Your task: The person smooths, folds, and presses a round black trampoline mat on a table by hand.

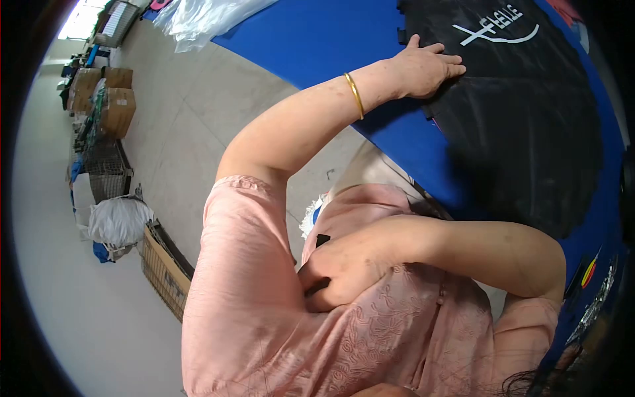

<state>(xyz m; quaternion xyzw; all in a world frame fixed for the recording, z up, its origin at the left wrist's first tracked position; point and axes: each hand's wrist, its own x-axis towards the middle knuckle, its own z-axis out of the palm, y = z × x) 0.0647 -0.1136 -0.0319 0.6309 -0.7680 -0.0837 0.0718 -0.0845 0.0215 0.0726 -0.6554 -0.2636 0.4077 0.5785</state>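
Observation:
A large piece of black fabric (pixel 522 126) with white lettering and a curved line printed on it lies flat on the blue table (pixel 311 46). My left hand (pixel 430 68) rests palm down on its left edge, fingers spread. A gold bangle (pixel 354 96) is on my left wrist. My right arm crosses in front of my body, and my right hand (pixel 347 268) is closed near the inside of my left upper arm. Bits of a black strap-like thing (pixel 322 239) show at its fingers; most of it is hidden.
Clear plastic sheeting (pixel 205 20) lies at the table's far left corner. Cardboard boxes (pixel 118 112), wire crates (pixel 109 169) and a stuffed white sack (pixel 119 220) line the wall on the left. A shiny, crumpled wrapper (pixel 592 311) sits at the right.

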